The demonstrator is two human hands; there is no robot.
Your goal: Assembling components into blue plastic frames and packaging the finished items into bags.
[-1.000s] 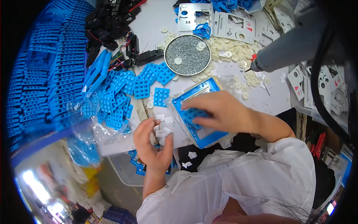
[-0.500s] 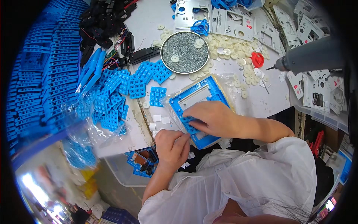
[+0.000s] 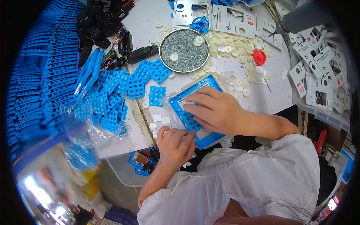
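A blue rectangular plastic housing [image 3: 207, 143] with cut-out windows lies tilted on a padded, plastic-wrapped base in front of me. Inside it sits a blue keypad piece [image 3: 190, 120] with rows of small square openings. My right hand [image 3: 217, 110] is over the housing, fingers stretched and slightly blurred across the keypad; its palm hides the housing's middle. My left hand [image 3: 174, 146] rests at the housing's near left edge, fingers bent but apart, one fingertip touching the edge by the keypad. Nothing shows in either hand. A loose blue keypad piece [image 3: 157, 96] lies just left of the housing.
A round tray of screws [image 3: 162, 60] stands beyond the housing, beside scattered cream discs [image 3: 240, 48] and a red ring [image 3: 259, 57]. A grey screwdriver [image 3: 300, 18] hangs at upper right. Blue keypads [image 3: 108, 108] and stacked blue housings [image 3: 56, 67] fill the left.
My right hand's fingers have gone from bent at the keypad to stretched out over it. My left hand has shifted slightly right, against the housing, its fingers spreading apart.
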